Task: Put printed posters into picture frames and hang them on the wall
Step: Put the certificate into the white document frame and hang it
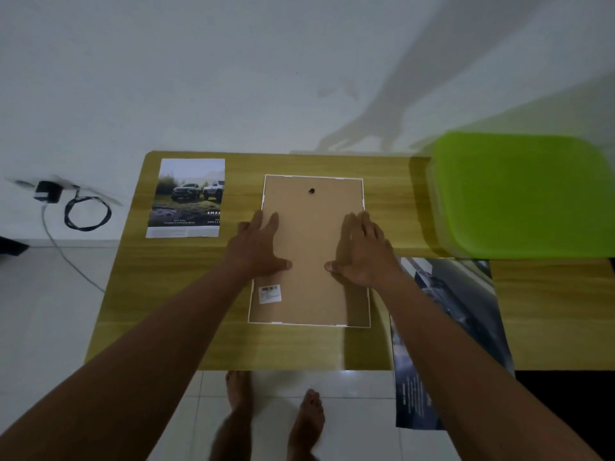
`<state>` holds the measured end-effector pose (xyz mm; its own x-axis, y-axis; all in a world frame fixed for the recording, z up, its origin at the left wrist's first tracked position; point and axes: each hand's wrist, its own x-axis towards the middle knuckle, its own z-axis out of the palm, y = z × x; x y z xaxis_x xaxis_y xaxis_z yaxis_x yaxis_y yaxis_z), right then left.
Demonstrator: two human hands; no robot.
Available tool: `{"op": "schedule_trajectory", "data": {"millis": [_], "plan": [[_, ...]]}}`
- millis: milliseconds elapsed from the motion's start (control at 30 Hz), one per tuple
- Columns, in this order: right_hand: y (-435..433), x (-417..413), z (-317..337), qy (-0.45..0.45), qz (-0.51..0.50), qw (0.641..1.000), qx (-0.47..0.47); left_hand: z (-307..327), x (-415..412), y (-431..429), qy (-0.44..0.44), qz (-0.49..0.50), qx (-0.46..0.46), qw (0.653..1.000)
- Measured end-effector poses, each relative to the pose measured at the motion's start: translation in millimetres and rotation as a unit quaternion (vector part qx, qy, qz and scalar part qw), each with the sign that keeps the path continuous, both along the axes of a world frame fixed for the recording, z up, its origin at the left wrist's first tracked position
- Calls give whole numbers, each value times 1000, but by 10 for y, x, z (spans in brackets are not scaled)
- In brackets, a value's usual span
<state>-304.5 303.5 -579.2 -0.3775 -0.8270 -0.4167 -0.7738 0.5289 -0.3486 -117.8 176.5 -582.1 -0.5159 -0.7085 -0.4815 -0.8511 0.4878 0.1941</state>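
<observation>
Feet are standing bare on the white tiled floor just in front of the table's near edge. Towards the right of that edge a dark poster is lying partly on the wooden top and hanging over it towards the floor, with the right forearm crossing above it. In the middle of the table a white picture frame is lying face down, showing its brown backing board, and a barcode sticker is sitting near the frame's near-left corner. The left hand is pressing flat on the left side of the backing with fingers stretched and spread and nothing gripped. The right hand is pressing flat on the right side in the same way, its thumb pointing towards the other thumb. A small dark hanger is showing near the frame's far end. A poster of two trucks is lying face up at the table's far-left corner, well apart from the frame. A bright green plastic container is resting at the far right. A black charger and looped cable are lying off to the left of the table, by the white wall.
</observation>
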Motion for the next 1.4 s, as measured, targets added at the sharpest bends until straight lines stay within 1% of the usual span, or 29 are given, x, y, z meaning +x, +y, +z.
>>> {"op": "schedule_trajectory", "data": {"millis": [67, 133, 200, 300, 400, 567, 633, 767, 867, 933, 1033, 1100, 1233, 1300, 1400], "plan": [[-92, -52, -3, -5, 23, 999, 22, -5, -73, -100, -40, -62, -2, 997], [-162, -91, -16, -27, 28, 998, 46, -25, -154, -176, -72, -99, 15, 992], [-206, -108, -40, -40, 24, 997, 59, -47, -212, -216, -92, -103, 32, 990], [-223, -95, -64, -31, 21, 997, 66, -65, -245, -212, -105, -102, 40, 988], [-239, -75, -75, -30, 18, 997, 66, -87, -240, -191, -98, -100, 37, 989], [-239, -88, -108, -42, 10, 998, 47, -120, -58, -196, -37, -91, 2, 995], [-198, -84, -113, -32, 17, 999, 30, -147, 28, -165, -46, -95, -8, 994], [-37, -43, -167, 27, 59, 997, 36, -154, -20, -152, -85, -105, 2, 991], [59, 1, -194, 46, 64, 996, 49, -135, -42, -144, -83, -104, 6, 991], [79, 47, -161, 73, 59, 995, 26, -108, 1, -102, -70, -90, -10, 993], [167, 129, -127, 130, 64, 989, -25, -104, 88, 20, -35, -73, -63, 995], [283, 198, -161, 116, 69, 990, -31, -141, 141, 123, -20, -59, -75, 995], [478, 308, -261, 52, 57, 997, -3, -243, 180, 282, -49, -63, -55, 995], [500, 323, -278, 49, 59, 997, 6, -266, 206, 303, -49, -58, -30, 997], [489, 347, -259, 48, 63, 997, 15, -299, 258, 316, -60, -64, -39, 995]]}}
